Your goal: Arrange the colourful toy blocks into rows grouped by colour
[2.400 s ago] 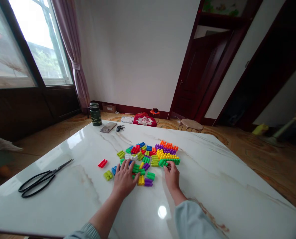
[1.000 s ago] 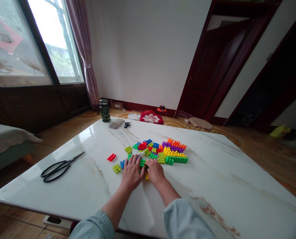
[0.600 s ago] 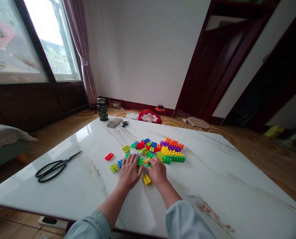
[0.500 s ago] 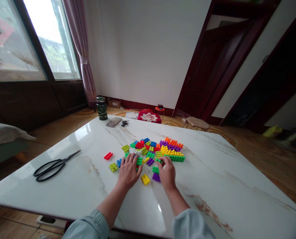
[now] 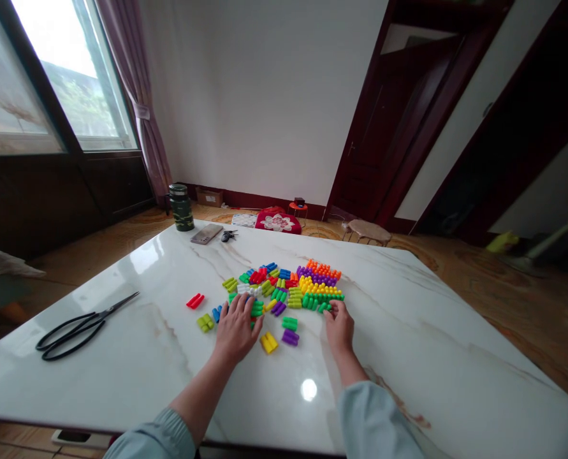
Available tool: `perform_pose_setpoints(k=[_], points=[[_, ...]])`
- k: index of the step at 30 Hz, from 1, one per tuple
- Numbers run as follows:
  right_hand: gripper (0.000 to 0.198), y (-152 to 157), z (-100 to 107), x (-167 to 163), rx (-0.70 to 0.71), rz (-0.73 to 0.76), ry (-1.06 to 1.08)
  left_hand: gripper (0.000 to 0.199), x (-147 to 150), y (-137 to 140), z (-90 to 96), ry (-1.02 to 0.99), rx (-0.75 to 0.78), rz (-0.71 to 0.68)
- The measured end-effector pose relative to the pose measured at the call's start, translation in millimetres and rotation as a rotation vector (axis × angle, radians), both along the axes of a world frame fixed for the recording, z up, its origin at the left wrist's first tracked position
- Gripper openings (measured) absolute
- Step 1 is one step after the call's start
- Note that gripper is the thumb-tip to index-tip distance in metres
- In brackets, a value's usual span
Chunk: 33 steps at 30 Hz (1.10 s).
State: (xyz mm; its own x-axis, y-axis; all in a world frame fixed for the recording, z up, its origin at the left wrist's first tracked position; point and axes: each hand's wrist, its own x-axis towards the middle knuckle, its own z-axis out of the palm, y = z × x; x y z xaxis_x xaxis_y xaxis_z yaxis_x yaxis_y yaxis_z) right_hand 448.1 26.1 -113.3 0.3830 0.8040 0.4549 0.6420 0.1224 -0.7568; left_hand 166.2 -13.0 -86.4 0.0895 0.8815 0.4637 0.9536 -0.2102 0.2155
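My left hand (image 5: 238, 328) lies with its fingers stretched over the loose plastic building blocks; green and blue pieces show around and partly under it. My right hand (image 5: 340, 323) is closed in a pinch at a green building block (image 5: 322, 307), at the near side of the green row (image 5: 312, 299). Behind that row stand yellow (image 5: 315, 285), purple (image 5: 318, 275) and orange (image 5: 325, 268) rows of blocks. Between my hands lie a green block (image 5: 290, 323), a purple block (image 5: 290, 337) and a yellow block (image 5: 269, 343).
Black-handled scissors (image 5: 76, 331) lie on the left of the white marbled table (image 5: 159, 382). A red block (image 5: 195, 301) sits apart from the pile. Along the far edge are a camouflage flask (image 5: 182, 209), a phone (image 5: 206, 234) and keys (image 5: 228, 236).
My right hand has moved right with the green block, to the near side of the green row. My left hand stays over the pile. The whole view has shifted slightly.
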Motion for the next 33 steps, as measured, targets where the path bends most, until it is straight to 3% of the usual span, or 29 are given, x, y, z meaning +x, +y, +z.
perform_pose_setpoints(k=[11,23,29,33], points=[[0.027,3.1,-2.9,-9.3,0.095,-0.054,0.008,0.048,0.4,-0.7,2.2,-0.003,-0.012,0.002],[0.025,3.5,4.5,-9.4,-0.020,-0.128,-0.130,0.048,0.2,0.2,0.0,0.013,-0.017,0.003],[0.030,-11.7,10.9,-14.9,-0.048,0.032,-0.234,0.048,0.2,-0.2,0.6,0.017,-0.020,0.001],[0.028,-12.3,10.2,-15.5,-0.067,0.060,-0.287,0.048,0.0,0.1,0.5,0.002,-0.016,0.000]])
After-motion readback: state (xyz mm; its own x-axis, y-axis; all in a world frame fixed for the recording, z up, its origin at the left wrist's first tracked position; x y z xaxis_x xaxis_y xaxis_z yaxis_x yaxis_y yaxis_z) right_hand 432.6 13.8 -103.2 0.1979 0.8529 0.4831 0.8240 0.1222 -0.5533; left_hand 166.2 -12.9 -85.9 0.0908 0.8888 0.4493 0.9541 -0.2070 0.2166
